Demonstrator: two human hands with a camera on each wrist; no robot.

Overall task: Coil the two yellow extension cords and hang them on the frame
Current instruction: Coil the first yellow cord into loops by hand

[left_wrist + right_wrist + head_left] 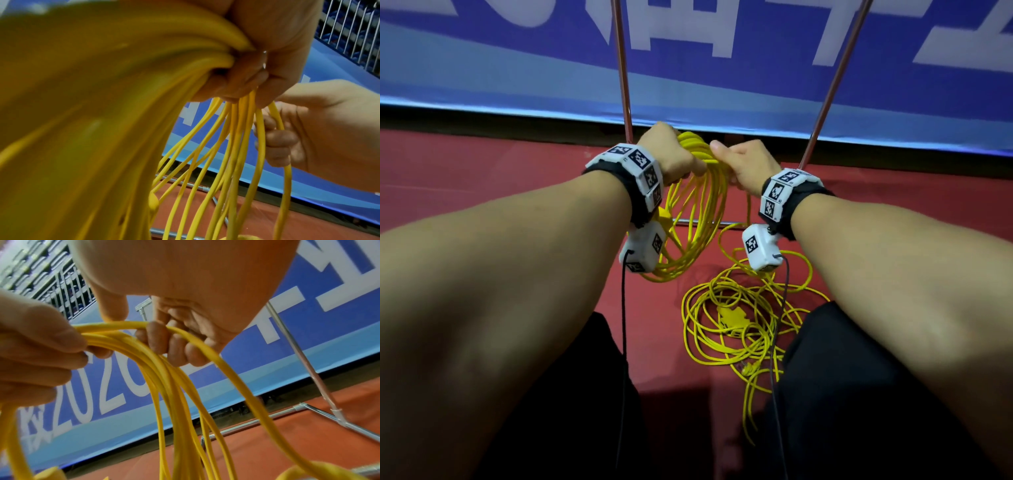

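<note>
A coiled yellow extension cord (695, 219) hangs in several loops from my two hands, held up in front of the metal frame (624, 85). My left hand (671, 154) grips the top of the bundle (205, 68) in a fist. Just to its right, my right hand (743, 164) curls its fingers (162, 340) round one strand of the same cord (205, 350), thumb on top. The second yellow cord (743, 322) lies loose and tangled on the red floor below my right wrist, its yellow socket block (732, 317) in the middle of the tangle.
The frame's two uprights (835, 82) rise on either side of my hands, and its low crossbar (246, 423) runs along the red floor. A blue banner wall (722, 68) stands just behind. My dark trouser legs (859, 394) flank the loose cord.
</note>
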